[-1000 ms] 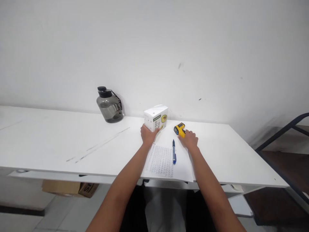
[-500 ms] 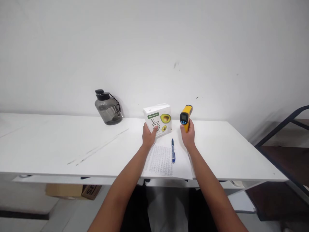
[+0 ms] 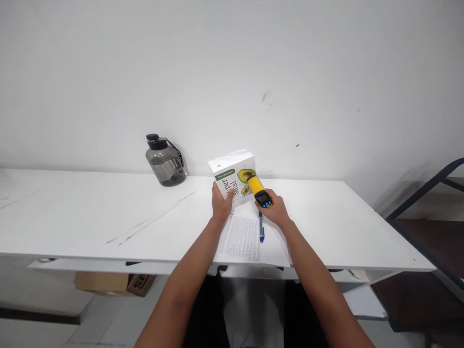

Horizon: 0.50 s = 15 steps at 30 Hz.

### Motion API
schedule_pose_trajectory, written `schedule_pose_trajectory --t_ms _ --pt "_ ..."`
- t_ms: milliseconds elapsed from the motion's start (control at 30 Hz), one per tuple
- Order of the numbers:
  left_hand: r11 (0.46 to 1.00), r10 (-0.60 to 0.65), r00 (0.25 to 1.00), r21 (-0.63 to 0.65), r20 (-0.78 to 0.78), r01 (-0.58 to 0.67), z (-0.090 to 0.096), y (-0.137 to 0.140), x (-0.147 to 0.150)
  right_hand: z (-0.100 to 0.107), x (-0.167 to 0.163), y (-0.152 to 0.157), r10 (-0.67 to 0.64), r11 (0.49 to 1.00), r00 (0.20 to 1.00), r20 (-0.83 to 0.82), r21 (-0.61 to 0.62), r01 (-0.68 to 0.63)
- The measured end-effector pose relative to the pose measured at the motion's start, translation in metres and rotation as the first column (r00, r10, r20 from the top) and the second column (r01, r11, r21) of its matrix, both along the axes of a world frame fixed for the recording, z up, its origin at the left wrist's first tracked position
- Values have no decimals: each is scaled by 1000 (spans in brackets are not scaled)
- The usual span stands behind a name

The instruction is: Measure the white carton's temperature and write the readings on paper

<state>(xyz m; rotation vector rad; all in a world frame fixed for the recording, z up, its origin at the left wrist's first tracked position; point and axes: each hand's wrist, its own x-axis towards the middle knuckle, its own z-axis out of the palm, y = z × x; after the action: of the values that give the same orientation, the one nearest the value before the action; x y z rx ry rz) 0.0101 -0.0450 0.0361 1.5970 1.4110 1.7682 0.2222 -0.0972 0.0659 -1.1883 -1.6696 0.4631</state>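
Note:
My left hand point(image 3: 222, 202) grips the lower left side of a white meal box point(image 3: 232, 180), which has avocado pictures and a green label; it is held tilted above the table. In my right hand point(image 3: 275, 208) is a yellow and black infrared thermometer point(image 3: 258, 189), with its display and blue buttons facing me. Its front end overlaps the avocado picture; I cannot tell whether it touches the box. Beneath my hands lies a sheet of paper point(image 3: 241, 239) covered in rows of writing. A blue pen point(image 3: 261, 229) rests on the paper, its upper end hidden behind my right hand.
A grey see-through water jug point(image 3: 165, 164) with a black lid stands by the wall on the left of the white table point(image 3: 90, 212). A cardboard box point(image 3: 108, 282) is under the table. At the right is a dark metal frame point(image 3: 427, 188).
My right hand has swung the thermometer leftward, from upright beside the box to pointing at the box's front. The box's top has tipped slightly toward me. The view has shifted a little.

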Motion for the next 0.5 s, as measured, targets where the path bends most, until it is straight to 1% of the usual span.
schedule_pose_trajectory --t_ms 200,367,500 --pt "999 -36 996 14 -86 37 0 -1 0 -2 0 0 -7 999 993 118 -37 12" --pt "998 -29 991 54 -132 36 1 -1 -2 -1 2 0 -36 999 984 174 14 34" --pt "995 -23 988 91 -150 37 2 0 -4 -2 5 2 -34 998 981 193 60 23"
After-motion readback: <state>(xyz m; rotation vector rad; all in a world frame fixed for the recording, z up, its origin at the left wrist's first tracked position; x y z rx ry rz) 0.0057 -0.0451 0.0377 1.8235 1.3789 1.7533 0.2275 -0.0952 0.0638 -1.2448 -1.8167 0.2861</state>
